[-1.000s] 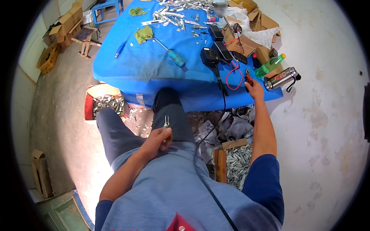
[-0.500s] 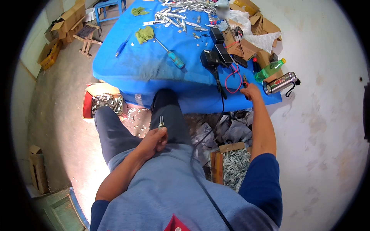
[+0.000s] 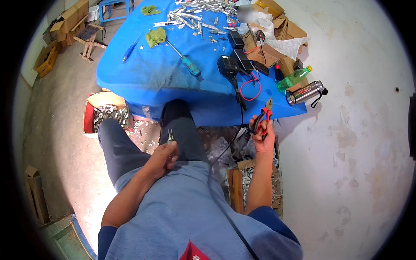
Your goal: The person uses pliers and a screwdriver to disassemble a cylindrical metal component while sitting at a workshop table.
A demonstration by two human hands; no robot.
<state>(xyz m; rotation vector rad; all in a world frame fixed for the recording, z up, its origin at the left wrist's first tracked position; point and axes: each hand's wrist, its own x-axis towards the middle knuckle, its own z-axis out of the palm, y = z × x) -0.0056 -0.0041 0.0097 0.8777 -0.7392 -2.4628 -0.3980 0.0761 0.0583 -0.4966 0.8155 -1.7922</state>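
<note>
My left hand [image 3: 163, 157] is closed above my lap, pinching a small part with two thin metal prongs [image 3: 170, 136] that point away from me. What kind of part it is, I cannot make out. On the right, my right hand [image 3: 264, 139] grips a pair of pliers [image 3: 268, 113] with red and black handles, jaws pointing up and away. The pliers are just in front of the near right edge of the blue-covered table [image 3: 151, 86]. A screwdriver [image 3: 190, 66] with a teal handle lies on that table.
Silvery metal pieces [image 3: 190, 19] are heaped at the table's far side. Black adapters [image 3: 227, 65], a green bottle [image 3: 295, 79] and a steel flask [image 3: 305, 92] sit at the right. A box of small parts [image 3: 110, 116] stands at the left; a cable [image 3: 225, 208] crosses my body.
My right hand has lifted the pliers off the table's right edge and drawn them back toward me. The left hand still holds the pronged part. The whole view has shifted slightly.
</note>
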